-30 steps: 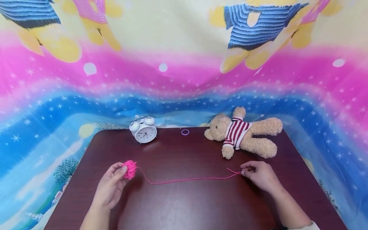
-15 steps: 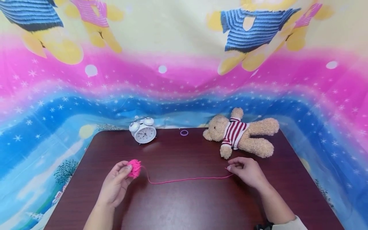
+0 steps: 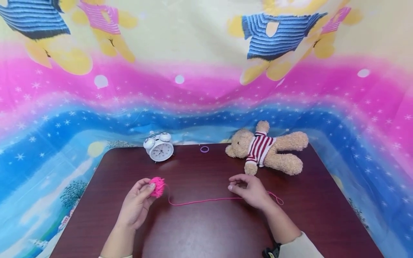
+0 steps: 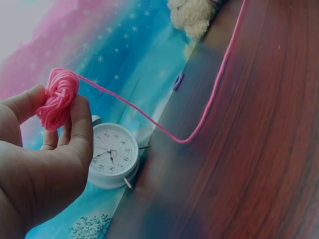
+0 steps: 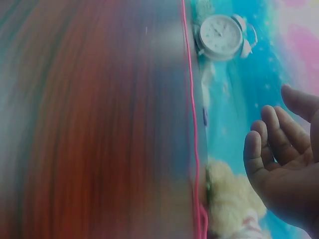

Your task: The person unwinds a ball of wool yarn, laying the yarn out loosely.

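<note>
Between thumb and fingers, my left hand (image 3: 136, 206) pinches a small bundle of pink yarn (image 3: 157, 187), also plain in the left wrist view, where the wound yarn (image 4: 59, 98) sits at the fingertips of the hand (image 4: 47, 167). A single pink strand (image 3: 206, 200) runs from it rightward along the table, passes behind my right hand (image 3: 253, 192) and ends in a loop to its right. That right hand holds nothing; in the right wrist view its fingers hang loosely bent, with the hand (image 5: 289, 159) apart from the strand (image 5: 193, 109).
At the back left of the dark table (image 3: 193, 236) stands a white alarm clock (image 3: 161, 150). A purple ring (image 3: 204, 149) lies at the back edge. A teddy bear (image 3: 262, 148) in a striped shirt lies at the back right. Behind hangs a printed cloth (image 3: 180, 118).
My right hand has let go of the strand's end and moved left over the table. The left hand, still pinching the yarn bundle, has shifted slightly right.
</note>
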The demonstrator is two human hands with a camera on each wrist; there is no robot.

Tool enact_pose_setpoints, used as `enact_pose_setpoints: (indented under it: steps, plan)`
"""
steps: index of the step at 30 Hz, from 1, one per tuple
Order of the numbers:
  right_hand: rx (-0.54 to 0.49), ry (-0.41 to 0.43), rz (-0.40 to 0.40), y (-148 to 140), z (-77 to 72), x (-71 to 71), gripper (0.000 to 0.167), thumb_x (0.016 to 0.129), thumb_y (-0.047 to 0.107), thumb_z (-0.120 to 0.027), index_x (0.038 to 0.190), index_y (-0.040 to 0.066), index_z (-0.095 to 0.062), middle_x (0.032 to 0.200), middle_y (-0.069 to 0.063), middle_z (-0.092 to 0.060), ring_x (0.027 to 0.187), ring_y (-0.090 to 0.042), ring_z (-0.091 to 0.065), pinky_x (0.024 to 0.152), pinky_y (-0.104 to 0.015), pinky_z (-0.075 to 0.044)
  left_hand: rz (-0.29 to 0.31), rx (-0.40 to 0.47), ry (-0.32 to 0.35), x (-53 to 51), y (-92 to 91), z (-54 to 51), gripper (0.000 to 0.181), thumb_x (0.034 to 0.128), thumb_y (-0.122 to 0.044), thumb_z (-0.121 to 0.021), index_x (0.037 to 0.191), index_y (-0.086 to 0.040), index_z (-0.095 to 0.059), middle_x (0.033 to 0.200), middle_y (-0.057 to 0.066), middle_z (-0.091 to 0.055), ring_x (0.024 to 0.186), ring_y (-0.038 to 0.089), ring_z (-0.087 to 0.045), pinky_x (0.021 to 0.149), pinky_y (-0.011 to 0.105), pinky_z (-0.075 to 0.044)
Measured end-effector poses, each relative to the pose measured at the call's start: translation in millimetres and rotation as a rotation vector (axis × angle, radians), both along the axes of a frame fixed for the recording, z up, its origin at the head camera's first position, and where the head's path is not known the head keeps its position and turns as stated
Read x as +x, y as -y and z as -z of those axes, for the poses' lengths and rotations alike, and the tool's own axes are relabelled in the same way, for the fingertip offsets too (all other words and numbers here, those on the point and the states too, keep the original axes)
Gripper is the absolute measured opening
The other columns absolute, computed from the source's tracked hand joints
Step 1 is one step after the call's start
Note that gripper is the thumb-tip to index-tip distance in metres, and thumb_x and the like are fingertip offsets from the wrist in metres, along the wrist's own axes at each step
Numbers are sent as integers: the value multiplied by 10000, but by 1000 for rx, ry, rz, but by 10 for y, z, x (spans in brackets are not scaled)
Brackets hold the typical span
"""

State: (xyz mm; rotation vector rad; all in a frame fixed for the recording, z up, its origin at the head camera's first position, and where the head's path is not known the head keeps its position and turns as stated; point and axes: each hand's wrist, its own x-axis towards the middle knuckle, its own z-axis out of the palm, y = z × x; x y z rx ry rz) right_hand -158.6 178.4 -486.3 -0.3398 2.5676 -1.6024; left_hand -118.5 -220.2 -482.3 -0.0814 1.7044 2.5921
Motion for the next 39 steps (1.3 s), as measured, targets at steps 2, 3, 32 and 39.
enact_pose_setpoints:
  steps: [2, 3, 32, 39]
  plan:
    - [-11, -2, -21, 118, 1, -7, 289, 905, 216, -817, 1140, 61, -750, 956, 13, -743, 865, -149, -696, 765, -275, -568, 0, -5, 1, 3, -27, -5, 210, 1052, -41, -574, 1215, -74, -446, 1096, -2, -734, 964, 114, -724, 858, 269, -583]
    - [-15, -1, -31, 176, 0, -11, 281, 904, 211, -817, 1136, 67, -751, 951, 17, -740, 857, -149, -695, 757, -275, -569, 2, -8, 3, 3, -43, -9, 216, 1051, -43, -578, 1219, -74, -445, 1093, 0, -729, 960, 116, -723, 858, 271, -582]
    - [-115, -125, -211, 1337, -72, -36, 315, 911, 227, -809, 1200, 113, -761, 1076, -19, -742, 894, -76, -671, 782, -259, -569, 69, -43, 35, -4, -410, -148, 354, 1017, -43, -631, 1317, -43, -443, 1179, 40, -690, 966, 134, -700, 850, 284, -577]
    - [-107, -161, -218, 1366, -120, -55, 248, 909, 186, -800, 1151, 138, -781, 1110, 23, -730, 918, -90, -679, 799, -262, -576, 115, -29, 23, -24, -519, -142, 332, 1013, -38, -633, 1298, -26, -464, 1180, 60, -690, 972, 146, -700, 852, 286, -572]
